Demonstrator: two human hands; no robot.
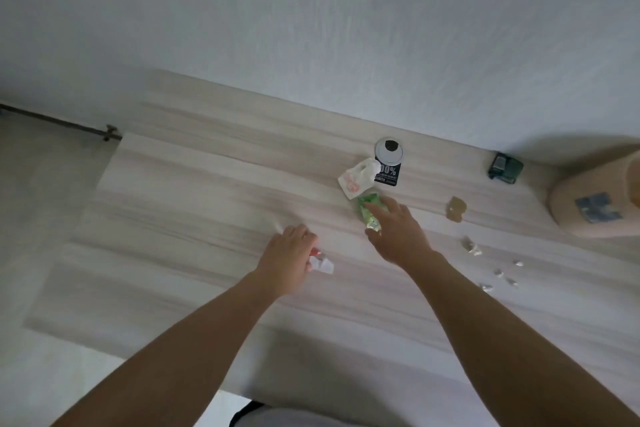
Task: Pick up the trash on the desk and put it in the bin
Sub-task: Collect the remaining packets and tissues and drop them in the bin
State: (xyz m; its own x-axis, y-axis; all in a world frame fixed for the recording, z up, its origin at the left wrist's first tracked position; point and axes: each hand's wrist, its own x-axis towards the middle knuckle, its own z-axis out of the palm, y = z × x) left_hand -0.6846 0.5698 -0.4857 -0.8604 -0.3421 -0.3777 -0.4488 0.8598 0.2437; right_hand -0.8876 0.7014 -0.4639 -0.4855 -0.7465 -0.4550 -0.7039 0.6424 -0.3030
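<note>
My left hand is closed around a crumpled white and red wrapper near the middle of the pale wooden desk. My right hand lies over a green wrapper, fingers curled around it. Just beyond it lies a white pouch with pink print, leaning against a black and white can. A brown scrap and several small crumpled bits lie to the right. No bin is in view.
A pink tissue box stands at the right edge of the desk. A small dark green object sits against the wall behind it. The white wall runs along the desk's far edge.
</note>
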